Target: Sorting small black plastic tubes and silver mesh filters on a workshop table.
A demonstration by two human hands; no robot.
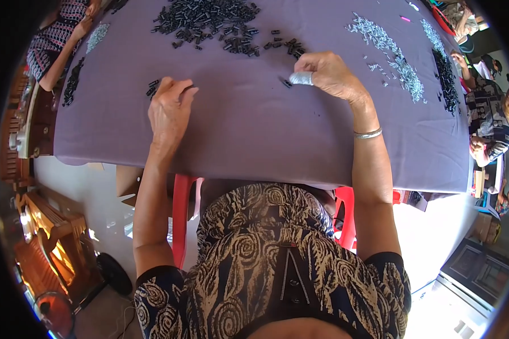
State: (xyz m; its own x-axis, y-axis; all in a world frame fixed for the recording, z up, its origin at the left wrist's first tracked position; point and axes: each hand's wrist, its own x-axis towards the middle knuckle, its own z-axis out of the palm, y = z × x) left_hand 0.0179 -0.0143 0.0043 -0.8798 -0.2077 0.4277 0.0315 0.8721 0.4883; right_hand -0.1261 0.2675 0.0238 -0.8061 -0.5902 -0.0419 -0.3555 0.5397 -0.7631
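Observation:
Over the purple cloth, my left hand is half curled, with a gap between thumb and forefinger and nothing visible in it. Beside its fingers on the left lie a few small black tube-shaped pieces. My right hand is closed, one digit wrapped in a silvery-white covering. At the tip of that digit is a small, blurred black piece, seemingly gripped there. Just beyond the curled forefinger, more black pieces lie on the cloth.
A large heap of black pieces covers the far middle of the table. Small silvery pieces spread in a band on the right. Other people sit at the left and right edges. My legs are by a red chair.

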